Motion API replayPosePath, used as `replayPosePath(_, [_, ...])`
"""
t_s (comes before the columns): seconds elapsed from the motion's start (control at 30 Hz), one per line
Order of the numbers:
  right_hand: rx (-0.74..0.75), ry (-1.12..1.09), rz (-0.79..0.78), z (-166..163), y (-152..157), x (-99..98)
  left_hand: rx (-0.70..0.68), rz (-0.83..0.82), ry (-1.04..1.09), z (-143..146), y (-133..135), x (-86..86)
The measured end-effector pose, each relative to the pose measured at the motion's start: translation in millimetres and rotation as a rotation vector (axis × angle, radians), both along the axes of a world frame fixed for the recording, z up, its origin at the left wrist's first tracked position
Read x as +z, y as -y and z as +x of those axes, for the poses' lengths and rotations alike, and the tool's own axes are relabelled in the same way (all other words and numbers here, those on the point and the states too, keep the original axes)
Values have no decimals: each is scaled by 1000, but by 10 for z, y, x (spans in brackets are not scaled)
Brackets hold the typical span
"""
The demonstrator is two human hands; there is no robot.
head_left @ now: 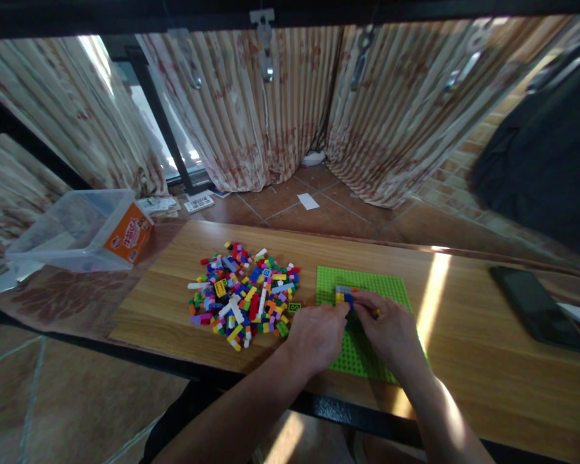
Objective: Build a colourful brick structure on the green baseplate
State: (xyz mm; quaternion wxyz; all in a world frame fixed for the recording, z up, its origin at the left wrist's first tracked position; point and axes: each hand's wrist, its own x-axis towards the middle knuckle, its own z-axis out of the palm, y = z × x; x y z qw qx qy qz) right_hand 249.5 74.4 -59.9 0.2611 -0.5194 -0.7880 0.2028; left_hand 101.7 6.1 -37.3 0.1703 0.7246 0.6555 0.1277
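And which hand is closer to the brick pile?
The left hand. It's just beside the pile, on the side toward the green board. The right hand is farther away, over the board.

From here I see a bright green dotted board point(355, 356), red, blue, yellow and white bricks point(254, 305), a brown wood-grain tabletop point(154, 309), an orange label point(129, 233) and striped cream curtains point(285, 109) with reddish splotches.

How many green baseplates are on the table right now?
1. The green baseplate lies on the wooden table, right of the loose brick pile, partly covered by the left hand and right hand. Another stacked directly beneath would be hidden.
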Motion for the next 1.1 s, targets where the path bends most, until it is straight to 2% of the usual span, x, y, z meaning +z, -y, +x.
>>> replayPosePath(0.13, [-58, -42, -114, -22, -13, 29, -12, -8, -26, 26, 2, 23])
replayPosePath(0.6, [-177, -56, -236, -127, -105, 144, 9, 1, -125, 146, 15, 75])
replayPosePath(1.1, [-176, 48, -172, -208, -98, 201, -16, -44, -116, 196, 4, 105])
